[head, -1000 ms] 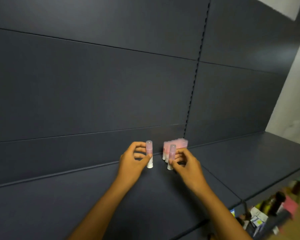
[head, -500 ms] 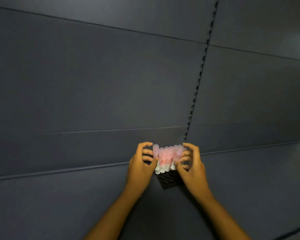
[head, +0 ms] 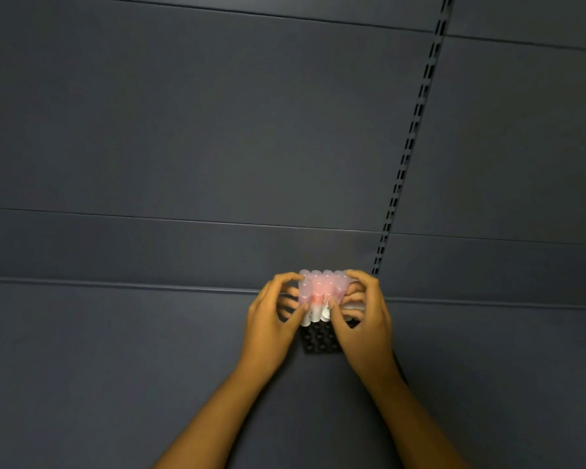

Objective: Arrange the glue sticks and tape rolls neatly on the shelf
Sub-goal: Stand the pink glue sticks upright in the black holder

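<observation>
Several glue sticks (head: 320, 288) with translucent pink caps and white bodies stand bunched together in a black holder (head: 320, 341) with round holes, on the dark grey shelf (head: 115, 367) close to the back panel. My left hand (head: 271, 330) curls round the left side of the bunch, thumb at the front and fingers behind. On the right side my right hand (head: 366, 326) grips the bunch the same way. No tape rolls are in view.
The dark back panel (head: 217, 130) rises right behind the sticks. A slotted upright (head: 410, 140) runs up it just right of the bunch. The shelf surface stretches left, right and toward me.
A second ago each hand held one separate glue stick beside the bunch. Both sticks have joined the bunch, and my hands now close round it from both sides. My view has turned left.
</observation>
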Tool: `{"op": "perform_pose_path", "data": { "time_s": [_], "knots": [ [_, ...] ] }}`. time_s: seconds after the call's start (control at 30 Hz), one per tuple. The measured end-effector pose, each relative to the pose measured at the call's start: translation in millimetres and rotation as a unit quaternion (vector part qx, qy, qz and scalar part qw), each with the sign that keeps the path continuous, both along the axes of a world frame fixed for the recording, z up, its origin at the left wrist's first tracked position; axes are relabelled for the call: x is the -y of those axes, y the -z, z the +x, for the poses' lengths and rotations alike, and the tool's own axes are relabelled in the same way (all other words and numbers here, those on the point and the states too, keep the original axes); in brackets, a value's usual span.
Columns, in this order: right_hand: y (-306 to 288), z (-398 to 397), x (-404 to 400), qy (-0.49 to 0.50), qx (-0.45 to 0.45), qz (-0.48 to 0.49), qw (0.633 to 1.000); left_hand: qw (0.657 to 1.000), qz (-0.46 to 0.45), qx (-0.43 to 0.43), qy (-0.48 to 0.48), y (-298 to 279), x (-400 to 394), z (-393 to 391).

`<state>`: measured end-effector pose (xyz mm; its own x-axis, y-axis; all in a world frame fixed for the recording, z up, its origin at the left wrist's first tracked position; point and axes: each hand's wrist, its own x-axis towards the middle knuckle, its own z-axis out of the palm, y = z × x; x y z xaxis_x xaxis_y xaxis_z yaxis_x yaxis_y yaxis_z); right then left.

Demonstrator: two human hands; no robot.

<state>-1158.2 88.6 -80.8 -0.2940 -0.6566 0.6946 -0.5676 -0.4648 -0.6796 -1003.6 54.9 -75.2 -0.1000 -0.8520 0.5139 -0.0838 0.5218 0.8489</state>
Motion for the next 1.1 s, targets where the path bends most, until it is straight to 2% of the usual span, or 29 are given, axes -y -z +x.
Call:
{"op": "perform_pose_path", "data": {
  "time_s": [0.2,0.43,0.53,0.7,1.1],
  "knots": [
    [8.7,-4.4,3.8,-0.013,-0.032,0.025,0.999,0.999,-0.02,0.036,-0.002,4.8,-1.6,2.4],
    [4.1,1.4,1.3,-0.027,-0.02,0.026,0.999,0.998,-0.032,0.06,-0.002,8.5,-2.1,3.1],
    [7.7,-0.1,5.8,-0.026,-0.012,0.036,0.999,0.993,-0.058,0.106,-0.015,11.1,1.0,2.5],
    [11.7,-3.0,5.0,-0.005,-0.057,0.036,0.998,0.981,-0.102,0.162,-0.027,13.8,3.4,3.5],
    [14.1,-1.5,7.9,0.0,-0.104,0.066,0.992,0.957,-0.1,0.264,-0.057,9.0,-9.0,23.7]
  ]
}}
